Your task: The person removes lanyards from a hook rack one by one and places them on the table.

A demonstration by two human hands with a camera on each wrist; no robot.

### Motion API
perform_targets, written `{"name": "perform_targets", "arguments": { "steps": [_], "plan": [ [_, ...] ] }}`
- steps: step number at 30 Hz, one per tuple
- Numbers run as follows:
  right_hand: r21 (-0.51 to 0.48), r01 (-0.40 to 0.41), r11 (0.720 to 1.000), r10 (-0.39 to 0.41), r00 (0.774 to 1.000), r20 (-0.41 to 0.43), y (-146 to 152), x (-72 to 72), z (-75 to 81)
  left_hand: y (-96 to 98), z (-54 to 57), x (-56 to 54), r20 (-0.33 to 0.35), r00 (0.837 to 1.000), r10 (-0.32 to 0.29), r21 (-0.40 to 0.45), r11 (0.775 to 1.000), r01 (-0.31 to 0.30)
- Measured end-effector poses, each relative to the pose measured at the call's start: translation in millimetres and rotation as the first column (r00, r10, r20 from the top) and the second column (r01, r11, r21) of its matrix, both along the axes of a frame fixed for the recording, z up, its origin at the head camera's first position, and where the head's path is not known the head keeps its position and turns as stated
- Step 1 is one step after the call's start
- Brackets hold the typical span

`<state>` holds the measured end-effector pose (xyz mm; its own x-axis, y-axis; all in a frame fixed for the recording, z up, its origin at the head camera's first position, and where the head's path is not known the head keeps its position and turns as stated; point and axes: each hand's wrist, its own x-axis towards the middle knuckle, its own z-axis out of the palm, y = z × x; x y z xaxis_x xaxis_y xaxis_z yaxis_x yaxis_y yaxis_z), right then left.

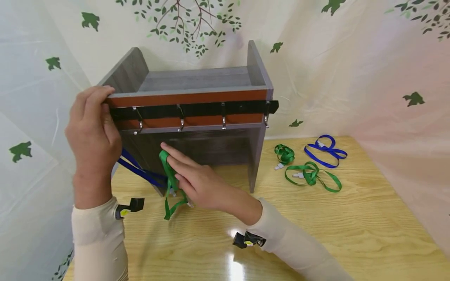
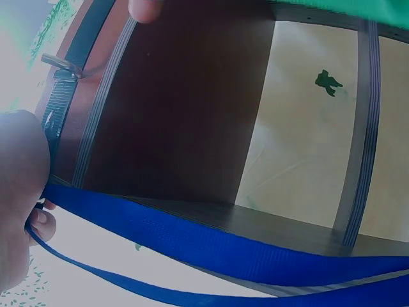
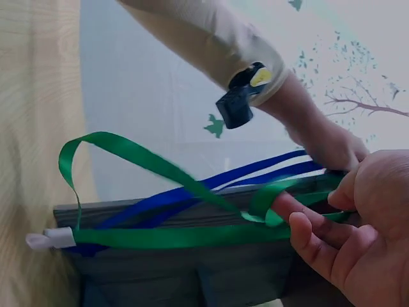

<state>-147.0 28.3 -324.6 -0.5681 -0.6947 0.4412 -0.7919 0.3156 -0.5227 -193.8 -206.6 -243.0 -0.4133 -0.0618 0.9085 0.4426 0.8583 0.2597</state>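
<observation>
Left hand point(image 1: 92, 127) grips the gray rack point(image 1: 197, 80) at frame left; right hand point(image 1: 207, 188) kinda pinches a green lanyard point(image 3: 160, 237), mid-frame.

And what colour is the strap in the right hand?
The strap is green, clearest in the right wrist view.

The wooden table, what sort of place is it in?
Probably a little indoor work corner: there's a wooden table, leaf-printed sheets hanging behind it, and a grey shelf on top. I can't tell whether it's a home.
</observation>
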Motion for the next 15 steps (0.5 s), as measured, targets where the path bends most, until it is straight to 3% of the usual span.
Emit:
{"name": "perform_targets", "arguments": {
  "steps": [7,15],
  "plan": [
    [0.061,0.031,0.998,-0.023,0.991,-0.134,15.8,1.4,12.3,-0.1,0.4,-0.8,0.016,1.0,0.014,-0.021,1.0,-0.013],
    [-0.089,0.041,0.995,-0.053,0.989,-0.135,28.5,-6.3,15.9,-1.2,-0.4,-0.1,0.015,1.0,0.013,-0.02,1.0,-0.012]
  ]
}}
